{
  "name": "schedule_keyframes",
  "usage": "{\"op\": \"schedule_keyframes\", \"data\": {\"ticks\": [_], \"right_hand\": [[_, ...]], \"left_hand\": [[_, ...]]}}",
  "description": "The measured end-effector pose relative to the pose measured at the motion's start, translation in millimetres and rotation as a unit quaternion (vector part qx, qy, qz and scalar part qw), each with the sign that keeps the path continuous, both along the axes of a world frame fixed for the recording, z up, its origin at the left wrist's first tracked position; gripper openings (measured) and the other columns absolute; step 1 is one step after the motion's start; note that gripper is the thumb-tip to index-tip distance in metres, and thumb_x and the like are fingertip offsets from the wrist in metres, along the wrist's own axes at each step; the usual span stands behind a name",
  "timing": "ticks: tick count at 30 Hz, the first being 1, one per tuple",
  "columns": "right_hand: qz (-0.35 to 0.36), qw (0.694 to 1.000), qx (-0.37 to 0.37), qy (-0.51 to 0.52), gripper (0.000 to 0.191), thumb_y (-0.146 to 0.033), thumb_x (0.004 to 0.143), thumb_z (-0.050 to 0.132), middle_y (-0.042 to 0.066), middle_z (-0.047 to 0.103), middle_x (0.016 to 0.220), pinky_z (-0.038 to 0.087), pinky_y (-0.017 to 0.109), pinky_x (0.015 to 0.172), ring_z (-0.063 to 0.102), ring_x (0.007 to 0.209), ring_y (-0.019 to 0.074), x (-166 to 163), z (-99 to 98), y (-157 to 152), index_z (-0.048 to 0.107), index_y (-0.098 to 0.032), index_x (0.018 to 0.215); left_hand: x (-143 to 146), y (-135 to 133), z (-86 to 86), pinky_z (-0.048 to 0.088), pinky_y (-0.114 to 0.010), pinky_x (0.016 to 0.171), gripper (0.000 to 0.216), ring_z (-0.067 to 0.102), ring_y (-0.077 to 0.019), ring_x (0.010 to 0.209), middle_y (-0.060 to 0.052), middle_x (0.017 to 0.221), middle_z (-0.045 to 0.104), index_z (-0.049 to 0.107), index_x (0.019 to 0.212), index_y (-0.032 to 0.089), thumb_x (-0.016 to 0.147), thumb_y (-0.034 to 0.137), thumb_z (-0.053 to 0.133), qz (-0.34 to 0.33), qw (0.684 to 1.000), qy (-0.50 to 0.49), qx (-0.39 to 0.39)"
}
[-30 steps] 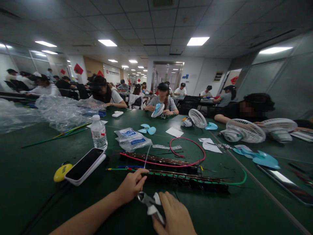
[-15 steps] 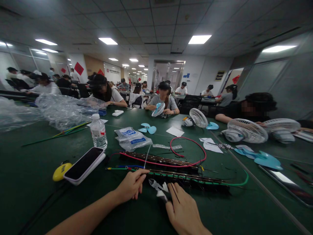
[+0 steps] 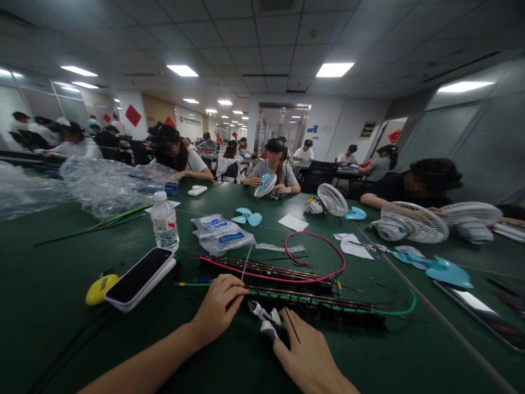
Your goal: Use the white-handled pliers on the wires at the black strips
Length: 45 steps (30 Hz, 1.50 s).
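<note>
My left hand [image 3: 219,306] is closed in a pinch on the left end of the near dark terminal strip [image 3: 315,302], where a green wire [image 3: 394,310] and a thin white cable tie [image 3: 246,262] run. My right hand [image 3: 305,358] grips small white-handled cutters [image 3: 264,318], their tip pointing at the strip close to my left fingers; a thin black wire lies across my right fingers. A second strip [image 3: 266,268] with a looping red wire [image 3: 324,257] lies just behind.
To the left lie a phone [image 3: 139,278] in a white case, a yellow tape measure [image 3: 97,289] and a water bottle [image 3: 164,223]. Plastic bags [image 3: 221,232], white fans [image 3: 410,221], blue fan blades [image 3: 445,269] and another phone [image 3: 478,306] sit further out. Several people work around the tables.
My right hand brought the cutters forward from near my body to the strip beside my left fingers. My left hand stayed on the strip's end.
</note>
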State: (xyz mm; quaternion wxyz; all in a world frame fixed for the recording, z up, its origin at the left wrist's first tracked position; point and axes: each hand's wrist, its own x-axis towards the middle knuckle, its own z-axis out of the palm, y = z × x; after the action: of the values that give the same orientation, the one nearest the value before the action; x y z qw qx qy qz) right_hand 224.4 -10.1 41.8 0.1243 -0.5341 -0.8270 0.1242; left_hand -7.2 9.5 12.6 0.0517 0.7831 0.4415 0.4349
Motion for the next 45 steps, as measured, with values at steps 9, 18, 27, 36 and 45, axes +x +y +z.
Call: {"op": "schedule_keyframes", "data": {"ticks": [9,18,27,36,45], "right_hand": [[-0.013,0.998,0.059,0.005,0.027,-0.029,0.085,0.039,0.007,0.064,0.101,0.042,0.028,0.074,0.060,0.089,0.0202,4.5,-10.1,-0.5,0.055,-0.020,0.105],[-0.026,0.999,0.027,-0.020,0.022,-0.022,0.078,0.042,0.006,0.064,0.096,0.040,0.027,0.073,0.059,0.087,0.0202,-2.0,-5.4,2.7,0.054,-0.019,0.097],[-0.030,0.999,0.033,-0.027,0.023,-0.024,0.079,0.042,0.008,0.064,0.097,0.041,0.028,0.074,0.059,0.089,0.0211,-3.3,-5.6,4.2,0.056,-0.018,0.097],[-0.024,0.998,0.045,-0.034,0.030,-0.024,0.078,0.043,0.010,0.064,0.104,0.042,0.029,0.079,0.059,0.094,0.0220,-3.4,-7.2,3.7,0.057,-0.017,0.103],[-0.024,0.998,0.050,-0.043,0.030,-0.026,0.078,0.044,0.010,0.065,0.104,0.042,0.031,0.082,0.060,0.094,0.0229,-2.9,-10.2,4.6,0.058,-0.017,0.103]], "left_hand": [[-4.5,6.7,-3.8,0.040,-0.040,0.089,0.019,0.057,-0.0226,0.099,-0.005,0.099,0.069,0.068,0.095,0.024,0.089,0.017,0.051,-0.021,0.999,0.005,-0.044],[-6.3,8.1,-5.9,0.040,-0.039,0.089,0.020,0.057,-0.0220,0.099,-0.005,0.098,0.068,0.069,0.093,0.024,0.090,0.018,0.050,-0.025,0.998,0.005,-0.052],[-6.6,10.6,-7.1,0.039,-0.040,0.089,0.019,0.057,-0.0222,0.099,-0.005,0.097,0.068,0.069,0.089,0.024,0.089,0.018,0.051,-0.027,0.998,0.011,-0.054],[-5.3,7.2,-3.7,0.039,-0.039,0.088,0.013,0.057,-0.0223,0.097,-0.006,0.098,0.067,0.067,0.088,0.022,0.085,0.019,0.055,-0.024,0.998,0.020,-0.049],[-5.3,7.9,-3.6,0.038,-0.040,0.089,0.011,0.058,-0.0225,0.097,-0.006,0.097,0.067,0.067,0.088,0.022,0.086,0.023,0.057,-0.027,0.998,0.013,-0.055]]}}
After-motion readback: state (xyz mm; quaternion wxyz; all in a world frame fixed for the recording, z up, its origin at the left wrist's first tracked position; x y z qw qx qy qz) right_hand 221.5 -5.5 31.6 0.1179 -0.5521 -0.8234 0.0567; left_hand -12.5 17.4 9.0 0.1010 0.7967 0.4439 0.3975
